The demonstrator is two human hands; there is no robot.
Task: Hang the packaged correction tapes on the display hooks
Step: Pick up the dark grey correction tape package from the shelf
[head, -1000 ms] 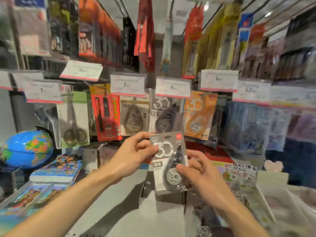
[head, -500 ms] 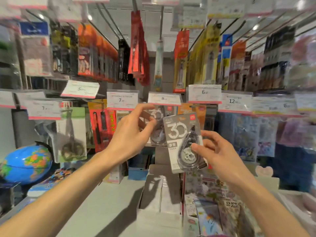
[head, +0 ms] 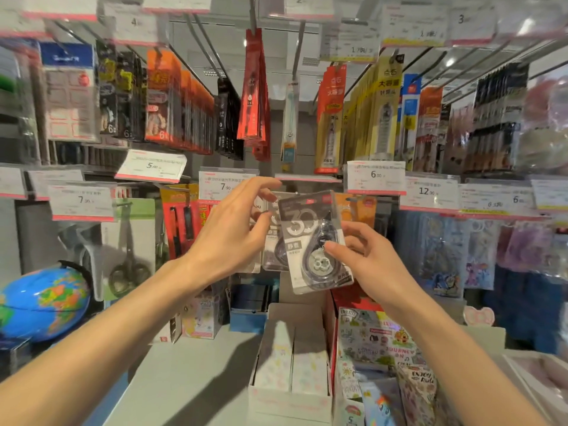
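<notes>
I see my right hand [head: 365, 256] pinching the grey-and-white blister-packed correction tape with a large "30" on its card [head: 313, 241], thumb on the front over the clear bubble, the other fingers behind the card where I can only partly see them. The pack is held up, tilted slightly, its top edge just under the row of white price labels with red lower edges [head: 376, 177]. My left hand [head: 233, 232] is raised just beside it, fingers loosely spread and curved; its fingertips reach to the top of the hanging grey correction tape packs [head: 272, 241] behind. Whether they pinch those packs or the thin metal display hook [head: 287, 193] I cannot tell, since my own fingers cover the contact. Only a short bit of the hook shows. To the right, an orange correction tape pack [head: 356, 209] hangs mostly hidden by the held card. On the left hang packaged black-handled scissors [head: 129, 250], blurred, and a blue globe [head: 43, 302] cut off by the edge. An open white cardboard box [head: 292, 364] sits below on the grey shelf
</notes>
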